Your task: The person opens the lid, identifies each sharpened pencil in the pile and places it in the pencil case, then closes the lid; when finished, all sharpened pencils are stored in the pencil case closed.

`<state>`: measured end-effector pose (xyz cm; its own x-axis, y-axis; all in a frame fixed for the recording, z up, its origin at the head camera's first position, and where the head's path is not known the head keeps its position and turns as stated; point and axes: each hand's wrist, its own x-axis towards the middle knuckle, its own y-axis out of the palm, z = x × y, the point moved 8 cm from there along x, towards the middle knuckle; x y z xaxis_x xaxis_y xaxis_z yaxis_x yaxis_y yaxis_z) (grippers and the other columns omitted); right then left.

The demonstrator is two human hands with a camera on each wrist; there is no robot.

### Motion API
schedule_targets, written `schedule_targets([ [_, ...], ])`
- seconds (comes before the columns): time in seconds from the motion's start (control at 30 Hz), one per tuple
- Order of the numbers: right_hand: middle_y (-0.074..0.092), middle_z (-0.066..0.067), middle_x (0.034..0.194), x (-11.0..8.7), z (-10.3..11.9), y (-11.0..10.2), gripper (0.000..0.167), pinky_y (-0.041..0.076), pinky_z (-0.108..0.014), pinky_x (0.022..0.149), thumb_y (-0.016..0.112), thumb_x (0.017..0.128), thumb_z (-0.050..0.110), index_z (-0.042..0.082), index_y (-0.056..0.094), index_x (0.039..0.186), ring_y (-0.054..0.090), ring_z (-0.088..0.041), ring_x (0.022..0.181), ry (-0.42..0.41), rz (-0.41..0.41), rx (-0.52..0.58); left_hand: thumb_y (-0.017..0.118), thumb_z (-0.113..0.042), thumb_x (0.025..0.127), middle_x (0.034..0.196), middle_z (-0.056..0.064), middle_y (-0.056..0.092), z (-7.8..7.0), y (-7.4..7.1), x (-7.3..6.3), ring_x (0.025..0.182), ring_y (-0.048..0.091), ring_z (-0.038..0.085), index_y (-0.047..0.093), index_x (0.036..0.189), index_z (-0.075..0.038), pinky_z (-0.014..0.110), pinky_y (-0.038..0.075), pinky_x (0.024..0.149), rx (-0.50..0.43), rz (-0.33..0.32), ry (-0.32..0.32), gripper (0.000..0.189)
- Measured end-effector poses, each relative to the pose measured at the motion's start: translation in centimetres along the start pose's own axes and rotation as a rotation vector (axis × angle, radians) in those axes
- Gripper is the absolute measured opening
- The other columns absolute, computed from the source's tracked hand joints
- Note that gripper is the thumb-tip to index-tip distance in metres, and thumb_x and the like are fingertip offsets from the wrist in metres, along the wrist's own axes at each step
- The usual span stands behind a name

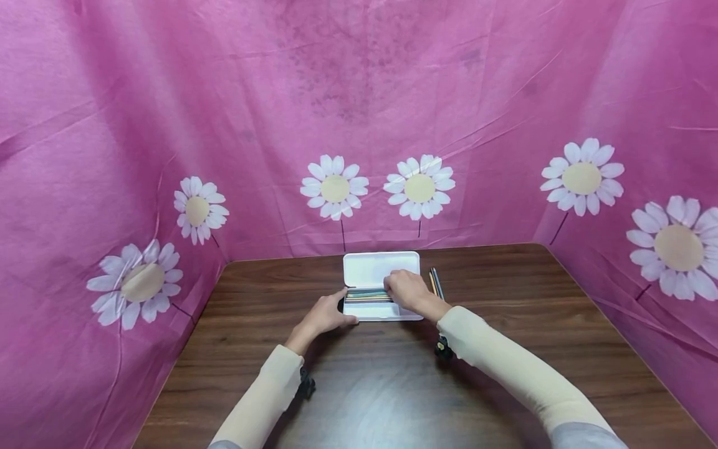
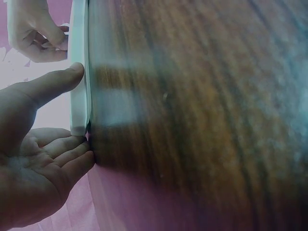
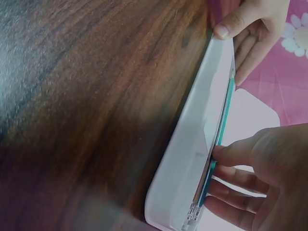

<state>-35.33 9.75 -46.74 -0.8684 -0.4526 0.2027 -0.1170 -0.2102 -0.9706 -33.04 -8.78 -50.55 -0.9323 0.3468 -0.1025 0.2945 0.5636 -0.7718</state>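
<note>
A white pencil case (image 1: 381, 269) lies on the table with its lid tipped back. Colored pencils (image 1: 367, 295) lie lengthwise inside it. My left hand (image 1: 328, 312) holds the case's left end, thumb on the front side and fingers around the end; the left wrist view shows this hand (image 2: 43, 159) at the case wall (image 2: 79, 106). Over the right half of the case is my right hand (image 1: 406, 290). In the right wrist view, the right hand (image 3: 260, 168) pinches a teal pencil (image 3: 226, 108) between thumb and fingers, along the case's inside.
A few pencils (image 1: 435, 284) lie on the table just right of the case. The brown wooden table (image 1: 359, 380) extends around it. Pink cloth (image 1: 359, 93) printed with white daisies hangs behind and on both sides.
</note>
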Motion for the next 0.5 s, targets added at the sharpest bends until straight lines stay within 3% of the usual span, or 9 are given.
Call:
schedule_targets([
  [0.27, 0.070, -0.007, 0.085, 0.21, 0.15, 0.46, 0.012, 0.061, -0.044, 0.070, 0.073, 0.096, 0.006, 0.011, 0.075, 0.085, 0.070, -0.028, 0.084, -0.004, -0.009, -0.040, 0.087, -0.034, 0.088, 0.153, 0.027, 0.057, -0.20, -0.15, -0.06, 0.137, 0.059, 0.036, 0.042, 0.162, 0.000, 0.053, 0.048, 0.116, -0.011, 0.001, 0.002, 0.093],
  [0.5, 0.066, -0.006, 0.080, 0.02, 0.50, 0.49, 0.016, 0.058, -0.042, 0.068, 0.071, 0.094, 0.001, 0.010, 0.071, 0.081, 0.068, -0.026, 0.079, -0.081, -0.025, -0.052, 0.087, -0.034, 0.088, 0.153, 0.027, 0.057, -0.07, -0.12, -0.08, 0.138, 0.059, 0.036, 0.042, 0.162, 0.000, 0.052, 0.048, 0.116, -0.010, 0.000, 0.006, 0.093],
])
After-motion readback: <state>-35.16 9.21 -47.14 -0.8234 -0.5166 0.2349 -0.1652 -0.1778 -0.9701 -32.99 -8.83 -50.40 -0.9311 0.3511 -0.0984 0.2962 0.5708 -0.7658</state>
